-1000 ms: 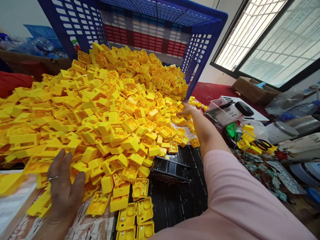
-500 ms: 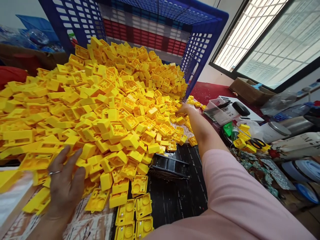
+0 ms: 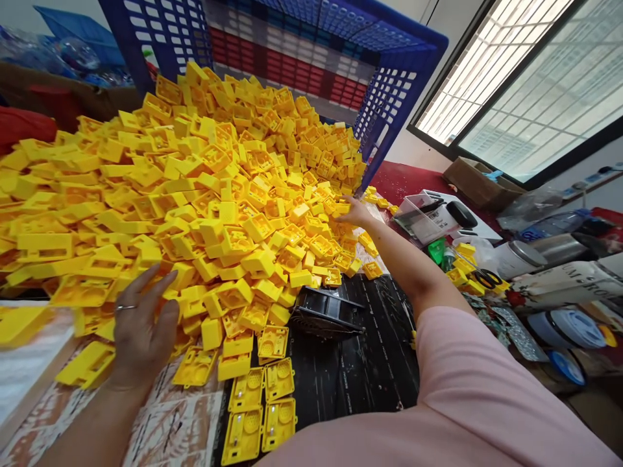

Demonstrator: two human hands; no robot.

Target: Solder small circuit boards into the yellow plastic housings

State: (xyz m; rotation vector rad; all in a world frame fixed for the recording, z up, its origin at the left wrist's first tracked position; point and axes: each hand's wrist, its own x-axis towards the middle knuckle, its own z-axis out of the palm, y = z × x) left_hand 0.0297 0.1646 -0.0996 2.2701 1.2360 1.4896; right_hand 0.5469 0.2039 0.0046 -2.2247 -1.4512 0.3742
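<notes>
Heaped yellow plastic casings (image 3: 204,188) blocked the left. Room lay over black printed sheeting (image 3: 360,373), nearer than the boxy black plastic holder (image 3: 326,305).

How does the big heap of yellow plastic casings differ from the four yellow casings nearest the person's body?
The heap is a jumble at all angles; the four casings sit two by two. The heap rises high and reaches into the blue crate, while the four casings lie flat on the black surface. The heap shows both solid backs and hollows; the four casings all face hollow side up. Both are yellow.
</notes>
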